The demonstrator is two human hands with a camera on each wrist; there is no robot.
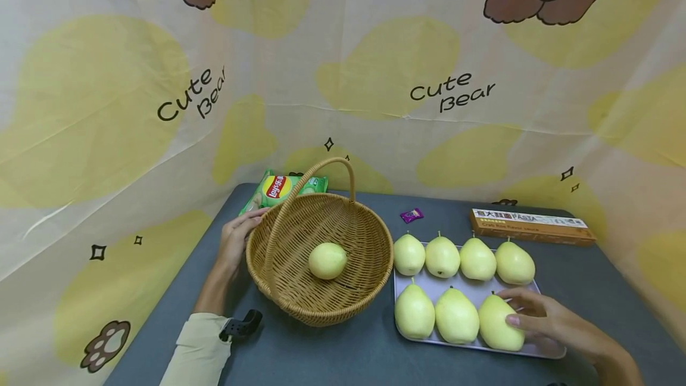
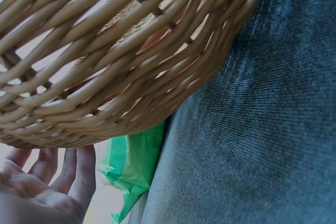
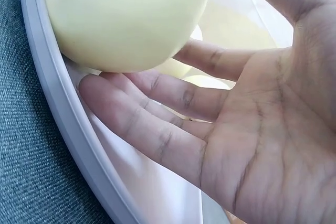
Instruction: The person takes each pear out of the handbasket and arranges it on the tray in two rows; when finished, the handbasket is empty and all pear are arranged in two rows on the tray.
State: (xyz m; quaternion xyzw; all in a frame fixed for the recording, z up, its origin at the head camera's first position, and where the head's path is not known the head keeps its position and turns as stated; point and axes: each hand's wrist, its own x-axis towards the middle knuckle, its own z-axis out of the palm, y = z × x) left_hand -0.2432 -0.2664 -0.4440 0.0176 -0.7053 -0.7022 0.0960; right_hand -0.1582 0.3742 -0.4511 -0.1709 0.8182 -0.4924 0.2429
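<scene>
The right hand (image 1: 552, 320) lies with straight fingers (image 3: 152, 124) against the pear (image 1: 499, 321) nearest it, at the tray's near right corner, touching but not closed around it. The left hand (image 1: 236, 243) rests with open fingers on the wicker basket (image 1: 343, 296) just left of the tray (image 1: 536, 350), steadying its rim. One pear (image 1: 327, 260) already lies inside that basket; six more share the tray. The risk, I judge: the smooth, rounded fruit may roll off the tray's low lip onto the desk (image 1: 332, 356) if nudged before the fingers wrap it
</scene>
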